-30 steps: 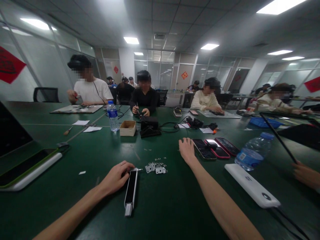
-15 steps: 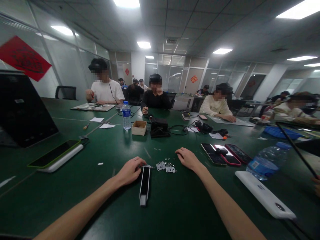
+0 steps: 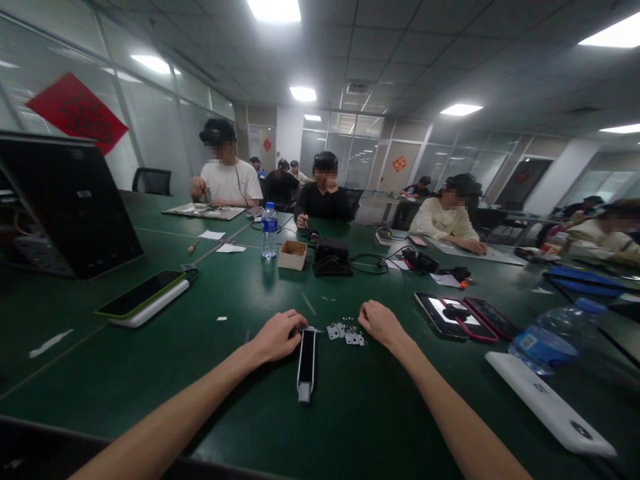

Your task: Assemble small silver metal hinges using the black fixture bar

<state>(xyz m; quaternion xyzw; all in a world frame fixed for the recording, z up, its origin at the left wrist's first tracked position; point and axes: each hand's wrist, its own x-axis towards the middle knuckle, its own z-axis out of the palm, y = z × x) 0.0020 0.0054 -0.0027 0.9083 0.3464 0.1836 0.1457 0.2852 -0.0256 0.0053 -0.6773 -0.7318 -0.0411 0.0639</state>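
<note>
On the green table, a narrow black bar in a white frame (image 3: 307,363) lies lengthwise, a pale block at its near end. My left hand (image 3: 281,335) rests beside its far end with fingers curled. The fingertips meet at a small metal bit by that end; what they pinch is too small to make out. Just right of there lie several flat grey metal plates with holes (image 3: 354,338) and small rings. At their right edge sits my right hand (image 3: 383,325), fingers bent inward and closed; anything within them is hidden.
Phones (image 3: 453,319), a water bottle (image 3: 550,340) and a white power bank (image 3: 547,403) line my right. Ahead stand a small box (image 3: 293,255), a black device (image 3: 333,259) and another bottle (image 3: 269,230). A green-edged phone (image 3: 143,293) lies left. Co-workers sit across the table.
The view has turned slightly left, shifting everything rightward in the picture. My right hand's fingers have curled in closer to the metal plates. The left hand stays by the bar.
</note>
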